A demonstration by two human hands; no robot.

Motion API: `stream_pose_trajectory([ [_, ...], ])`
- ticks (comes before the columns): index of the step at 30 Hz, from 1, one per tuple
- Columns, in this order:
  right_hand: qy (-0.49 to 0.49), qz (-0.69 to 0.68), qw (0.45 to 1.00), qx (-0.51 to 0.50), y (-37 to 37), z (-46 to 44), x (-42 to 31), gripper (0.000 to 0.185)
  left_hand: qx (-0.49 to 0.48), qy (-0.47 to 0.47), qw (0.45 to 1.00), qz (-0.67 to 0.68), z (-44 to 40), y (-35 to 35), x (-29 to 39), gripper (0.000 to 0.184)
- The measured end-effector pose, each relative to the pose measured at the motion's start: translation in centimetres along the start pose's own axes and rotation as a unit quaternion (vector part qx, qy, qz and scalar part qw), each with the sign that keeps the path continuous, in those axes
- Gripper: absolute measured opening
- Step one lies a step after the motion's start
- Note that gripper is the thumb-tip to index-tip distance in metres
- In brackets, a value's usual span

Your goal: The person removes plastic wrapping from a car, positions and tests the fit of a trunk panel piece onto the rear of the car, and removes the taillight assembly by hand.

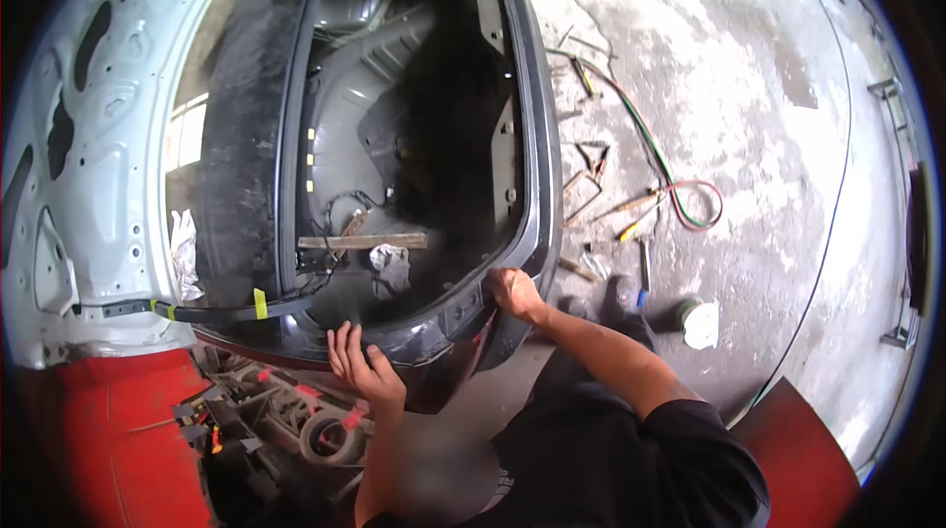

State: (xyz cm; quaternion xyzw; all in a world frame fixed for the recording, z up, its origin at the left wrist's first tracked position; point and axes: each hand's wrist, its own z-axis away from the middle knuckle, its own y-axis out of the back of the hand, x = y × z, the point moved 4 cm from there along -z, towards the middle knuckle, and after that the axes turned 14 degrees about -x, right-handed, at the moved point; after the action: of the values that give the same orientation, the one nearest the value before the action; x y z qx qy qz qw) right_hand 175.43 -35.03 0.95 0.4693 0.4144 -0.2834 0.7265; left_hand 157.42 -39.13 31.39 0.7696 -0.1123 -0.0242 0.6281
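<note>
The dark car body lies in front of me, its rear compartment uncovered. My left hand is open, fingers spread, at the body's near edge by the lower corner. Farther right, my right hand is closed against the rim at the near right corner. Its fingers hide whatever they grip. Inside the compartment lie a wooden strip and a crumpled white cloth or paper. Yellow tape marks a dark strip left of my left hand.
Green and red hoses cross the concrete floor on the right among scattered tools. A blue-handled tool and a white container are near my feet. Mechanical parts and a red panel are at lower left.
</note>
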Motion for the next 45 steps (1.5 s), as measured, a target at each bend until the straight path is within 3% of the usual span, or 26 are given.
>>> stream_pose_trajectory([
  [1,-0.022,0.008,1.0,-0.005,0.4,0.0,0.0,0.014,-0.003,0.006,1.0,0.0,0.0,0.1,0.1,0.036],
  [7,0.075,-0.118,0.989,-0.038,2.5,0.6,0.0,0.019,0.02,0.008,1.0,-0.002,0.1,0.3,0.1,0.033],
  [10,0.137,0.0,0.989,-0.061,2.3,0.5,1.2,0.02,0.018,0.019,1.0,-0.002,0.2,0.5,0.0,0.033],
  [13,0.179,-0.028,0.981,-0.065,3.1,1.9,2.4,0.023,0.024,0.021,0.999,0.008,0.2,0.7,-0.1,0.032],
  [16,-0.095,-0.074,0.99,-0.071,6.8,6.5,2.5,0.028,0.032,0.018,0.999,0.005,0.2,0.8,-0.3,0.032],
  [18,-0.126,-0.018,0.989,-0.075,6.3,9.0,9.5,0.029,0.031,0.016,0.999,0.007,0.3,0.7,-0.4,0.031],
  [19,-0.153,0.109,0.98,-0.061,6.7,11.1,12.5,0.026,0.03,0.019,0.999,0.003,0.3,0.4,-0.6,0.032],
  [22,-0.322,0.019,0.945,-0.054,9.6,20.6,18.3,0.033,0.038,0.001,0.999,0.008,0.3,0.7,-0.5,0.031],
  [23,-0.335,-0.02,0.942,-0.008,10.8,24.4,19.4,0.034,0.033,-0.002,0.999,0.004,0.7,0.5,-0.6,0.031],
  [24,-0.353,0.037,0.935,0.008,11.3,27.3,21.8,0.034,0.037,-0.004,0.999,0.001,0.6,0.3,-0.6,0.03],
  [28,-0.415,0.061,0.907,0.019,13.9,36.3,25.6,0.028,0.045,0.013,0.999,-0.009,0.1,0.1,-0.3,0.03],
  [33,-0.391,0.007,0.92,0.034,16.1,37.4,27.8,0.031,0.052,0.025,0.998,-0.019,-0.2,-0.4,-0.4,0.031],
  [39,-0.239,0.011,0.971,0.02,24.5,29.1,27.9,0.036,0.055,0.028,0.998,0.007,-0.2,-0.4,-0.3,0.027],
  [40,-0.198,0.03,0.98,0.022,26.7,27.7,28.4,0.036,0.064,0.046,0.997,0.001,0.0,-0.7,-0.3,0.027],
  [45,-0.208,0.053,0.976,0.043,38.7,24.0,34.0,0.032,0.095,0.189,0.976,-0.059,0.7,-1.6,1.0,0.031],
])
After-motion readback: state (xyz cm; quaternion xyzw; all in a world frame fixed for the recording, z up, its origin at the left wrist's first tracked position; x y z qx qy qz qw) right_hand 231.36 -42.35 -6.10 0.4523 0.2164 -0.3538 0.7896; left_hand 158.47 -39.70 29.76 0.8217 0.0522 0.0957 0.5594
